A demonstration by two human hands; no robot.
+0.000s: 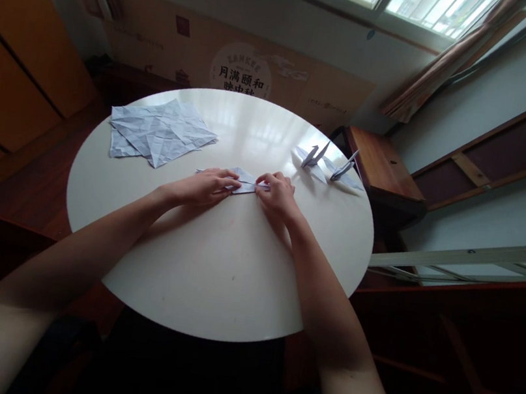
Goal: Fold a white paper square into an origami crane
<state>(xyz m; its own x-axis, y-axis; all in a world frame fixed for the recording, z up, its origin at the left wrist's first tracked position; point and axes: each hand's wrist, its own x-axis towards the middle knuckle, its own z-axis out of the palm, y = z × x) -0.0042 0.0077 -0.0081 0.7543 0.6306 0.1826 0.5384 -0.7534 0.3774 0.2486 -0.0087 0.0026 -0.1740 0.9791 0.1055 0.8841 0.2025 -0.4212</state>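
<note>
A partly folded piece of pale paper (pixel 244 188) lies near the middle of the white table, between my two hands. My left hand (pixel 209 186) rests over its left part, fingers bent and pressed onto it; a pointed end of the paper sticks out past the knuckles. With thumb and fingertips together, my right hand (pixel 277 192) pinches the right end. Fingers cover both ends, so the full shape of the fold is hidden.
The round white table (pixel 172 275) carries a stack of creased paper sheets (pixel 162 129) at the back left. Two folded paper cranes, one crane (pixel 315 157) beside another crane (pixel 343 169), stand at the back right. A wooden stool (pixel 383 166) is beyond the right edge.
</note>
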